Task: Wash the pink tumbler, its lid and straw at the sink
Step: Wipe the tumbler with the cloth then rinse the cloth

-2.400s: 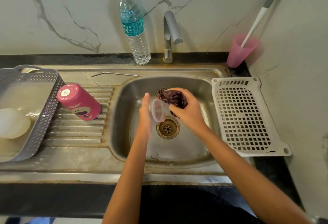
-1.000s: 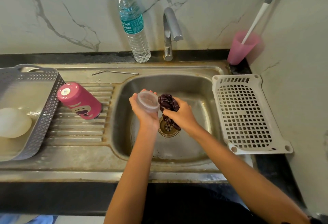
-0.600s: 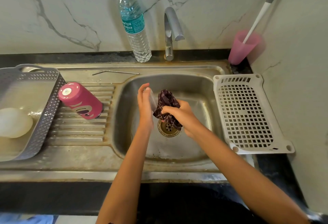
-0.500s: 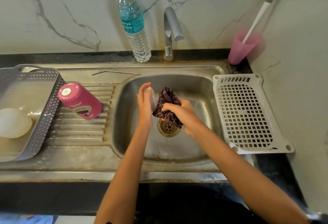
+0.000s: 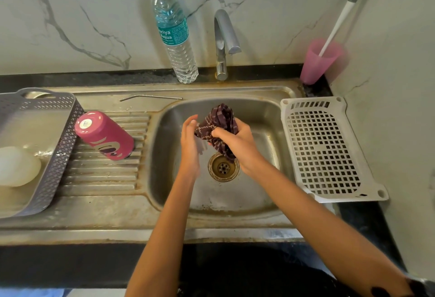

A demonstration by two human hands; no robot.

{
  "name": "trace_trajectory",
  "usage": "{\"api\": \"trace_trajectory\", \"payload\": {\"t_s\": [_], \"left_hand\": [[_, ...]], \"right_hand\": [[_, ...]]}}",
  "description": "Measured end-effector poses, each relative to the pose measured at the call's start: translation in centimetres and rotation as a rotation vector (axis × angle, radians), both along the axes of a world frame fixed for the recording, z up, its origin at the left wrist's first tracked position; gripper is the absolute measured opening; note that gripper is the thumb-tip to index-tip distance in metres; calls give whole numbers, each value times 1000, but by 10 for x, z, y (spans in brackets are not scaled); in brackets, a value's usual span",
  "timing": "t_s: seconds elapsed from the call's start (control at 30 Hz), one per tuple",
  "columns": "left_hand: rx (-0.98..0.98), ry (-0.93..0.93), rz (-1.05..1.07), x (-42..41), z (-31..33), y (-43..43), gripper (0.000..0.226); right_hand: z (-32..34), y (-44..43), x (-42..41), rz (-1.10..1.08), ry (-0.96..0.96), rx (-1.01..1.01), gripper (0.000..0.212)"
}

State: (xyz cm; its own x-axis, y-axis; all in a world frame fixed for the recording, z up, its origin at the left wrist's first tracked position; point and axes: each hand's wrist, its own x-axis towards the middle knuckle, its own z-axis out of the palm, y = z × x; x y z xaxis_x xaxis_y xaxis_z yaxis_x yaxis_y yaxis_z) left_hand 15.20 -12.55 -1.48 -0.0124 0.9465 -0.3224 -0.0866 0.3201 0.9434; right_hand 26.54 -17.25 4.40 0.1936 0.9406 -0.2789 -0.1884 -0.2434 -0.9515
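Sink basin [image 5: 259, 120]: cloth [image 5: 220, 120] in right hand [image 5: 237, 141]

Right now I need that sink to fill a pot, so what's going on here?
A person is mid-wash at the sink. Their right hand grips a dark checked cloth over it, and the left hand is held up against the cloth; whether it holds the lid I cannot tell. The pink tumbler lies on its side on the ribbed drainboard, and the metal straw lies on the ledge behind it, neither in hand. No water shows from the tap.
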Motion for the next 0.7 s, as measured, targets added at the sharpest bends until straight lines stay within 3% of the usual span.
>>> {"api": "trace_trajectory", "payload": {"t_s": [0.2,0.33,0.47,0.7], "left_hand": [[-129,-366,183,-10,19,17,32],[-97,-420,198,-14,31,25,37],[-153,-404,136,-5,26,19,28],[-306,-484,194,3,20,11,27]], "right_hand": [[-35,-14,2,135,-501,49,20],[-43,-22,5,57,-445,33,20],[-23,-13,0,-20,-345,266,28],[-42,-9,9,216,-678,521,41]]}}
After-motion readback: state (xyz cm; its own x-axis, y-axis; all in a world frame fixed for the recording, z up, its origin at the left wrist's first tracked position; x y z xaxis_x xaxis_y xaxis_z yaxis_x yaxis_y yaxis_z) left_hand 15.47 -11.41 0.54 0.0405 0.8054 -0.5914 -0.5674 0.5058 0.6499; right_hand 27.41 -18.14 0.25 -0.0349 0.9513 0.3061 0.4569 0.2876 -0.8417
